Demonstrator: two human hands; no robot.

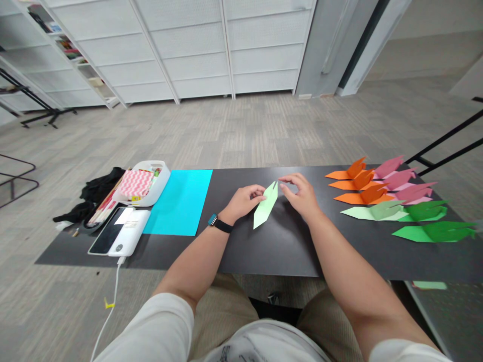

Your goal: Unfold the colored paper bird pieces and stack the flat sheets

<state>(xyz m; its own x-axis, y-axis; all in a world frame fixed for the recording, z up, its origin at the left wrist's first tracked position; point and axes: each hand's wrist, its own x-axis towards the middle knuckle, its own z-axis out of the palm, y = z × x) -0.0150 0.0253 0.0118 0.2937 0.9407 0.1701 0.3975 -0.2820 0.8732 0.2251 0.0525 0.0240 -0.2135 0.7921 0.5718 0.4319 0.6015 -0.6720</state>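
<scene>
A pale green piece of folded paper [265, 207], long and pointed at its near end with a narrow slit at the far end, is tilted above the dark table [241, 251]. My left hand [245, 201] pinches its left edge between thumb and fingers. A watch with a black band is on that wrist. At the upper right of the paper is my right hand [299, 195], thumb and forefinger apart and close to the slit tip. Whether the right fingertips touch the paper I cannot tell.
Rows of folded paper birds stand at the right: orange [360, 193], pink [411, 193] and green [433, 232]. Leftward lie a bright blue sheet [181, 203], a white basket [163, 181], a phone [107, 236] and a white power bank [130, 234] with a cable.
</scene>
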